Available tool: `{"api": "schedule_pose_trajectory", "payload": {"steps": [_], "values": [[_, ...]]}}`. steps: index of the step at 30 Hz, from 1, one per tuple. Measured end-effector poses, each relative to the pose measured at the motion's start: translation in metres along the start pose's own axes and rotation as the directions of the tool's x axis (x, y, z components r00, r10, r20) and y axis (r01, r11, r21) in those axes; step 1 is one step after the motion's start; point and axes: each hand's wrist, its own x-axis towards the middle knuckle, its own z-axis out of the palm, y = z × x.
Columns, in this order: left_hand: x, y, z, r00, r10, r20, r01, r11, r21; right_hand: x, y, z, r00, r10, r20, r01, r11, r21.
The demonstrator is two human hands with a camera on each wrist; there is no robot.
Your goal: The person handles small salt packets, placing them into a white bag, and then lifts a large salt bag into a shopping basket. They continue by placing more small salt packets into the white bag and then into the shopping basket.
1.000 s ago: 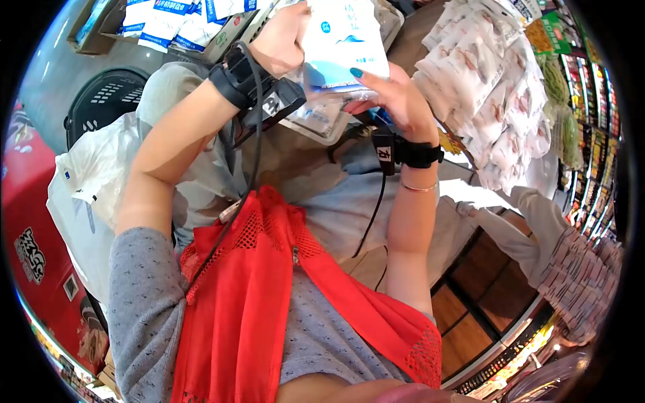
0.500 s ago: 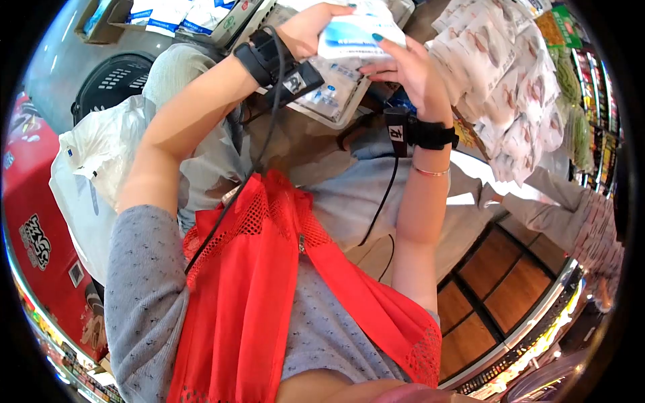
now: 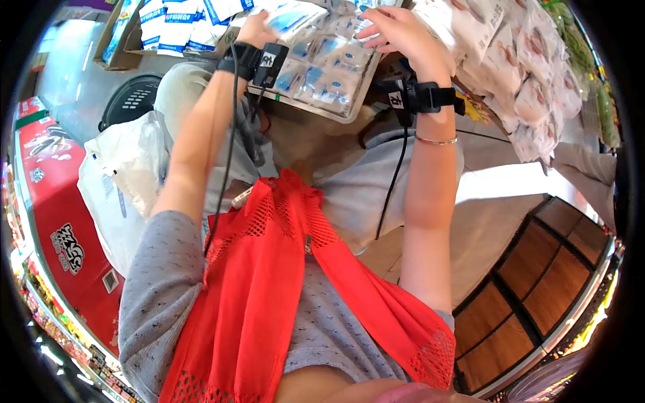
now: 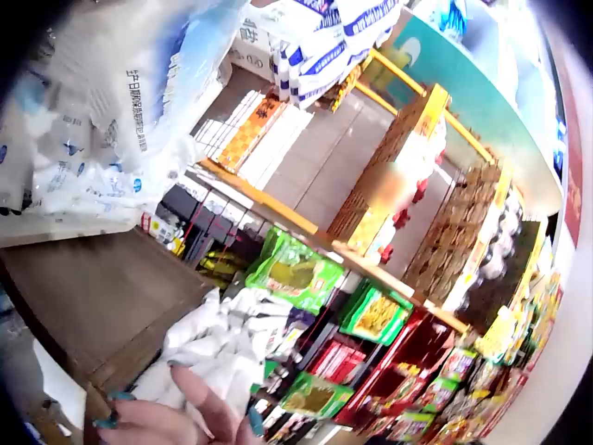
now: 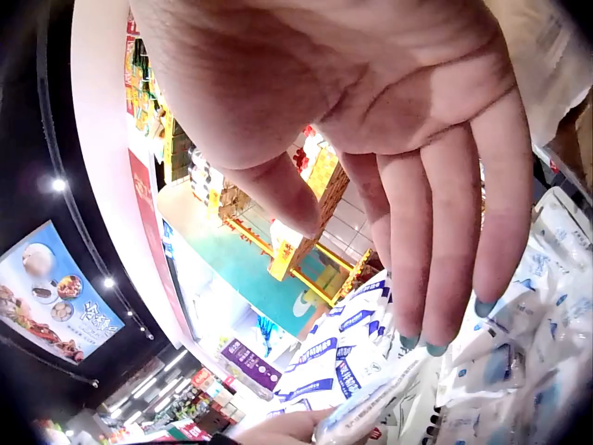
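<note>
My left hand (image 3: pixel 255 30) holds a flat white-and-blue packet (image 3: pixel 295 19) by its near edge, over the left side of a tray (image 3: pixel 348 118) of similar packets. In the right wrist view, that hand's fingers show at the bottom, pinching the packet (image 5: pixel 371 400). The packet (image 4: pixel 139 83) fills the upper left of the left wrist view, showing printed lettering. Off to the packet's right, my right hand (image 3: pixel 403 41) has its fingers spread above the tray. Nothing is in its palm, and its teal-nailed fingers (image 5: pixel 431 260) point down towards the packets (image 5: pixel 505 371).
More blue-printed white bags (image 3: pixel 185 27) lie in boxes at the back left. White bags (image 3: pixel 531 87) hang or pile up to the right of the tray. A black basket (image 3: pixel 131 101) stands on the floor at left, near a white plastic bag (image 3: pixel 127 181).
The packet was between both hands and has moved left and lower over the tray, with the left hand. My right hand has let go of it and spread its fingers. More of the tray shows.
</note>
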Motion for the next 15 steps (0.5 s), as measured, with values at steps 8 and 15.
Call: {"api": "schedule_pose_trajectory", "payload": {"steps": [8, 15], "values": [[-0.066, 0.038, 0.087, 0.743, -0.528, 0.412, 0.318, -0.263, -0.911, -0.003, -0.004, -0.002, 0.998, 0.05, 0.031, -0.05, 0.999, 0.002], [-0.057, 0.014, 0.122, 0.74, -0.397, 0.543, 0.191, -0.65, -0.735, -0.011, 0.001, -0.011, 0.997, 0.075, 0.027, -0.075, 0.997, -0.006]]}}
